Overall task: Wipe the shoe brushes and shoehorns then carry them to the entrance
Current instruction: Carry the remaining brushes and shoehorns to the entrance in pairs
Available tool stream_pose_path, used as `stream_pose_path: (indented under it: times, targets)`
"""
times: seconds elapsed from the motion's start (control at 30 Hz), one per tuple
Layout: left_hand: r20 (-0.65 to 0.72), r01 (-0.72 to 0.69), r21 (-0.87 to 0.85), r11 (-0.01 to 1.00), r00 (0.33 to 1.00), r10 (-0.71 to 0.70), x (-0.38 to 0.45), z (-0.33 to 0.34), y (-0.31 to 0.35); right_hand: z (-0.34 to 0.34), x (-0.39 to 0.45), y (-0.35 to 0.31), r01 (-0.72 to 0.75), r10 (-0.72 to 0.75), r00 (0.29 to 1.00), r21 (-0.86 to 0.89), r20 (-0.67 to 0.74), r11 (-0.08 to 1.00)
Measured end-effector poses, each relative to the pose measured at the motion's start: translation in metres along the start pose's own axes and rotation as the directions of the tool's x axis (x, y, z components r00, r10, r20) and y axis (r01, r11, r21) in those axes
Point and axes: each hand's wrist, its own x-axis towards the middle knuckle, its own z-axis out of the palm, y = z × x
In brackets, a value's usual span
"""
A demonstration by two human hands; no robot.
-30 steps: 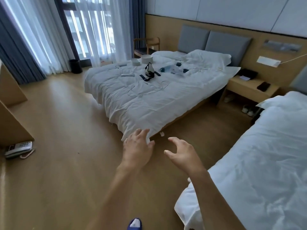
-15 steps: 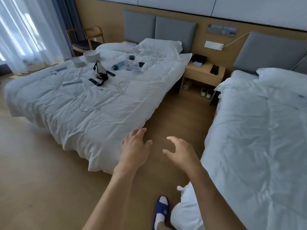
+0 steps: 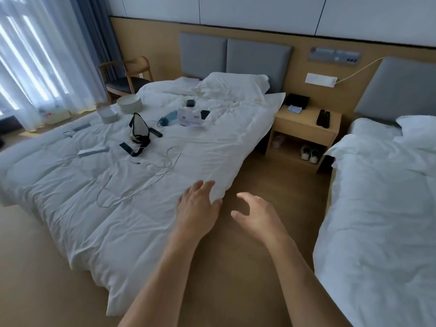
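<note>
Left hand (image 3: 197,206) and right hand (image 3: 256,214) empty, fingers spread.

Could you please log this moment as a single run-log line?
phase: approach | left hand: open, empty | right hand: open, empty | position: between two beds, facing nightstand | brushes, shoehorns: not identified

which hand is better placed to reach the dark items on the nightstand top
Probably the right. The right hand is empty and open over the aisle on the nightstand side, where the dark items lie. The left hand hovers by the near bed's corner.
</note>
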Motion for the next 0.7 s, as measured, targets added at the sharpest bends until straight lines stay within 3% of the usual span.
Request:
stream_pose_path:
  times: [0.3,0.7]
  targets:
    - [0.095,-0.056,0.029,0.998,0.994,0.053,0.147,0.051,0.043,-0.049,0.124,0.046,-0.104,0.105,0.993,0.029,-0.053,0.994]
    - [0.227,-0.317,-0.056,0.947,0.919,0.321,0.387,0.115,0.13,-0.126,0.312,0.113,-0.344,0.349,0.919,0.06,-0.183,0.937]
